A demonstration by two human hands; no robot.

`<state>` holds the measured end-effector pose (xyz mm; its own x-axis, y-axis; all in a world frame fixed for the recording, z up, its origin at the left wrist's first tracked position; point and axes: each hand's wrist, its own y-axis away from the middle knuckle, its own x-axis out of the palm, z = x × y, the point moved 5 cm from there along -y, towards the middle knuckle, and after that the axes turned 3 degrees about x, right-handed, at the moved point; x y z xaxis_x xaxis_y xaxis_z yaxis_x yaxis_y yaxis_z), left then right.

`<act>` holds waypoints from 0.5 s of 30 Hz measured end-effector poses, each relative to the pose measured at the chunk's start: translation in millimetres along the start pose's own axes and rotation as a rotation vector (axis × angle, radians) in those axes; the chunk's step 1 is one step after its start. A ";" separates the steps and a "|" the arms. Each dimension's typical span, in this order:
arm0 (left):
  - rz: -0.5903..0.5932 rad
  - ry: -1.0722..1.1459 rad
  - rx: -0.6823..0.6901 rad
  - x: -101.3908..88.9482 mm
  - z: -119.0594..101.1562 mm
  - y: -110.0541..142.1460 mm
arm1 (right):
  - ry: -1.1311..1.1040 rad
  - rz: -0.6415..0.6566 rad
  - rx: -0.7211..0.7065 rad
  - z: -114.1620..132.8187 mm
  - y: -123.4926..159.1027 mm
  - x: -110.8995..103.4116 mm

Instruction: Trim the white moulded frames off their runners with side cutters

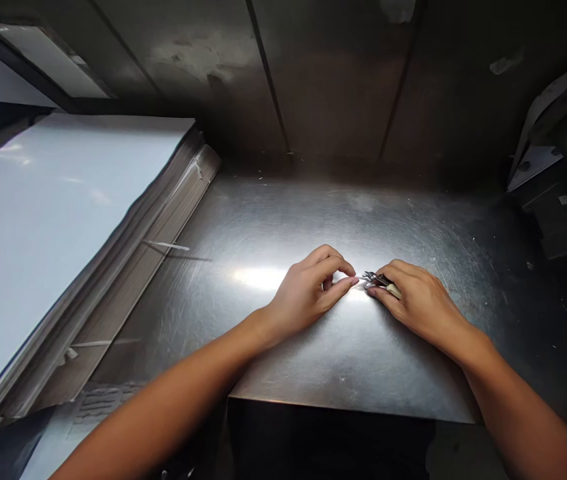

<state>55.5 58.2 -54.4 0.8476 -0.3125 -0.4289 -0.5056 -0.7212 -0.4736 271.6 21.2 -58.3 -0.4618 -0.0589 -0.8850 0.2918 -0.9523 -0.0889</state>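
Both hands work close together near the middle of the steel counter (353, 363), a little toward its far side. At this moment it is small fingertip work, and the hands almost touch each other.

The right hand (418, 300) is closed in a narrow grip around a small metal tool (378, 280) with a cream handle. The tool's dark metal end points toward the left hand, but it is too small to tell exactly what kind of tool it is. The left hand (308, 290) is also nearly closed: its thumb and first fingers come together at a thin bright piece (363, 276), and they seem to pinch it just beside the tool's metal end. What this piece is, I cannot tell — the light on the steel is strong there.

Along the left edge of the counter lies a thick stack of white sheets (63, 233), with its long side turned toward the hands, and a thin white strip (166, 245) sticks out from its side. Behind the far edge rises a dark metal wall (333, 80) with some pale marks. Past the far right corner stands a dark machine (553, 167) with a white panel and a green part — it is well apart from the hands.
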 end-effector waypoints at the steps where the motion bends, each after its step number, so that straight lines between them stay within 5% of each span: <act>1: 0.000 -0.001 -0.001 0.0 -0.2 -0.1 | 0.002 0.001 0.002 -0.4 0.0 0.0; 15: 0.020 -0.036 -0.043 -1.9 0.7 -0.6 | -0.019 0.001 0.045 -3.4 -1.5 -0.2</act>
<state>54.1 59.7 -53.8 0.8307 -0.3053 -0.4655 -0.5143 -0.7411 -0.4316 274.1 23.6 -59.6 -0.4777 -0.0650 -0.8761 0.2545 -0.9647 -0.0672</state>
